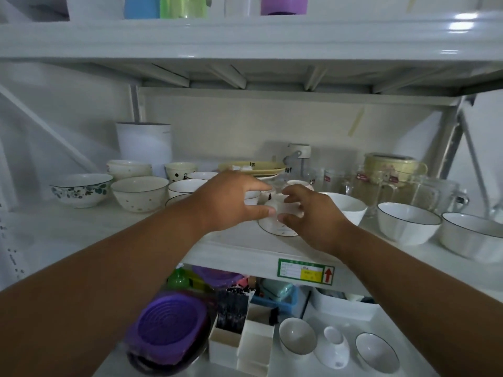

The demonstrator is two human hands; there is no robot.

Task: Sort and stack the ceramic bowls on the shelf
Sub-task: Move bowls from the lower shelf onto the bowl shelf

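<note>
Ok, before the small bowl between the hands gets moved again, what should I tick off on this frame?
1. Both hands on the bowl: ok. The left hand and right hand flank the small white bowl, fingers curled at its sides.
2. Firmness of the hold: cannot tell; the contact points are partly hidden.
3. What it rests on: ok. It sits upside down on a wider dark-rimmed bowl near the shelf edge.
4. Room on the right: not ok. A plain white bowl stands close beside the right hand.
5. Room behind: not ok. Glass mugs and other bowls crowd the back.
</note>
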